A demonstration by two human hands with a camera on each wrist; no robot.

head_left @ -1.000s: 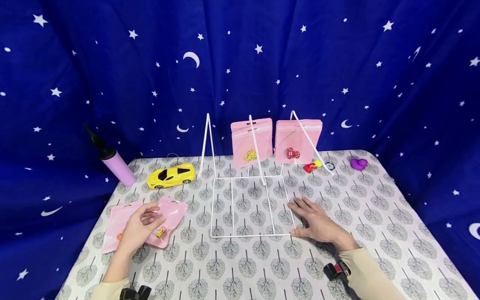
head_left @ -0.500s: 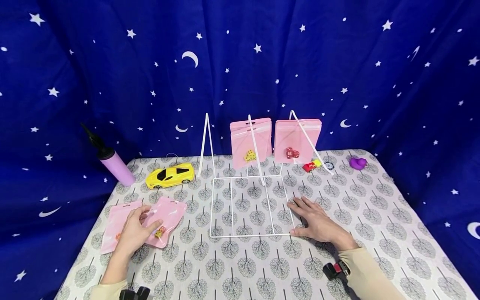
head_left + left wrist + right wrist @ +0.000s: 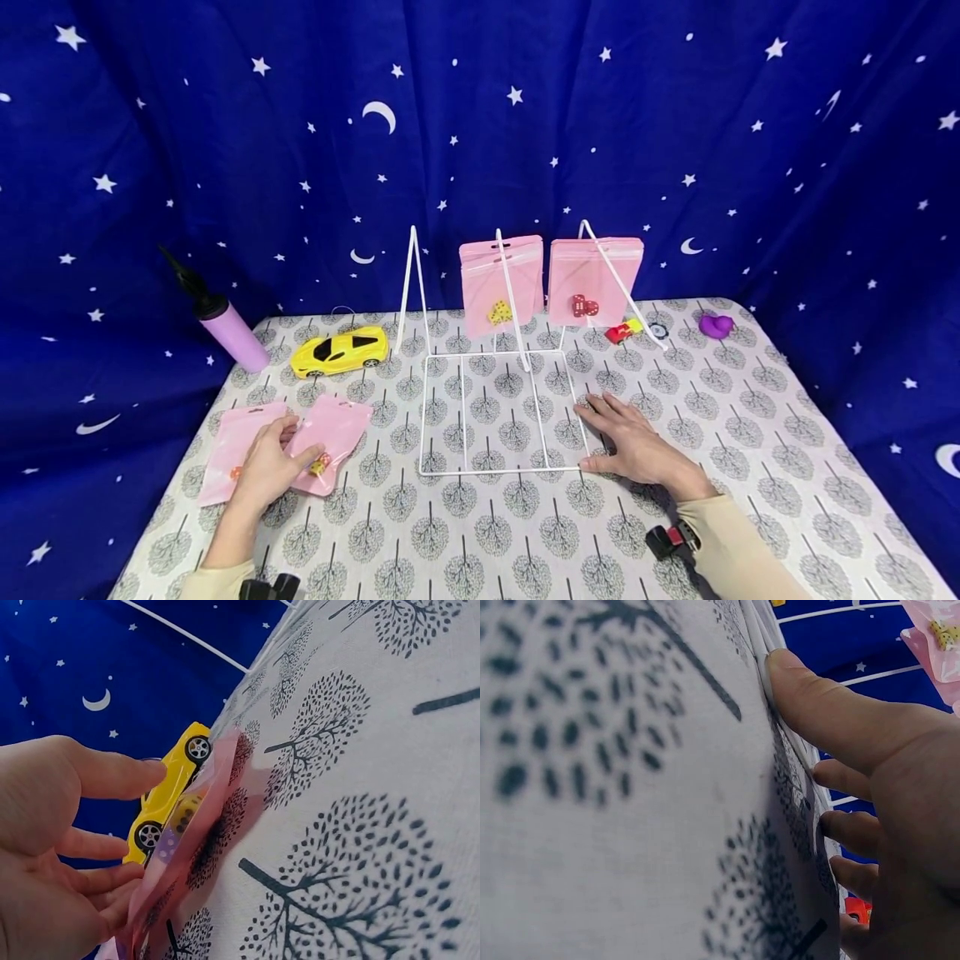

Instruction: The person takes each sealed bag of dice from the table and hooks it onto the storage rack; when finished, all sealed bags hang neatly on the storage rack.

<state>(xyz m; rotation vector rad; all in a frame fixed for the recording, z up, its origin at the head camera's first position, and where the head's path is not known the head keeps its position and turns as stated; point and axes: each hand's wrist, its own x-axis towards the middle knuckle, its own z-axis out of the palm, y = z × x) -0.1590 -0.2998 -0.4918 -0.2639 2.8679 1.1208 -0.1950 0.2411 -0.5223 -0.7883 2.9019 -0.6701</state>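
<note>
- Fingers of the left hand [image 3: 270, 465] are spread and loosely bent, thumb apart from the rest, over two pink bags; whether the fingertips touch one, I cannot tell.
- Fingers of the right hand [image 3: 632, 443] are spread out, the thumb at the near right corner of the white wire rack [image 3: 501, 472] and other fingertips along its right side.
- Under and beside the left hand, the left pink bag [image 3: 238, 433] lies on the worktop [image 3: 450, 546] with something orange inside, partly hidden.
- Just beside it, the right pink bag [image 3: 341, 421] lies tilted, yellow dice [image 3: 318, 467] showing near its lower end.
- Beyond these bags sits a yellow toy car [image 3: 341, 353]; farther left stands a lilac pump [image 3: 236, 337] with a black top.
- Pink bags hang on the rack's middle arm [image 3: 483, 279] and right arm [image 3: 588, 275], with yellow and red dice respectively.
- Right of the rack are a small red-and-yellow car [image 3: 623, 332] and a purple duck [image 3: 716, 327].
- Behind everything hangs a blue curtain [image 3: 480, 133] with white stars and moons.
</note>
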